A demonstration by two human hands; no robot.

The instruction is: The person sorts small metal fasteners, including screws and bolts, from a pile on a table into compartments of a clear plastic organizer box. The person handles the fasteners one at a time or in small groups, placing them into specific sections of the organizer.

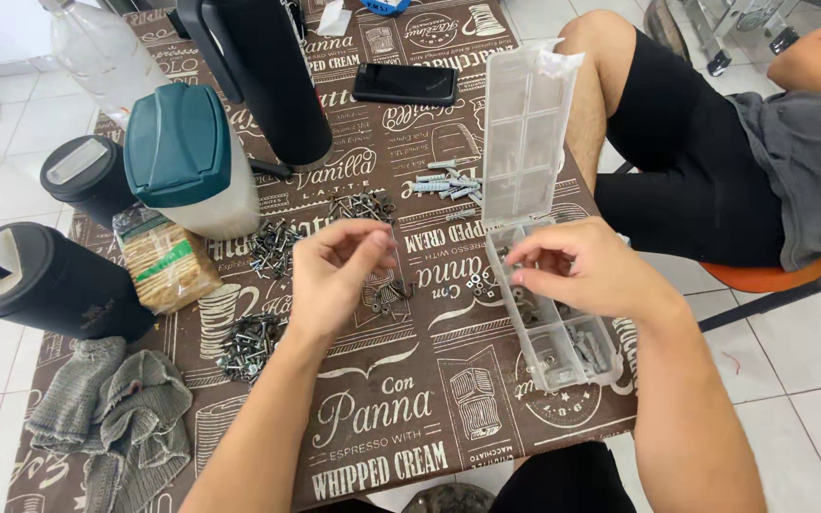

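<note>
Sorting: screws lie in separate heaps on the table (429,380).
Left hand (334,271): fingertips pinched, likely on a small fastener; too small to tell.
Right hand (577,266): fingers curled over the box (563,342), contents unclear.
Lid (525,133): upright, keeping compartments reachable.

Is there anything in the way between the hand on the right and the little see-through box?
Nothing visible is. The right hand hovers directly over the clear plastic organizer box, its fingertips above the near compartments. The open lid stands up behind, away from the hand.
</note>
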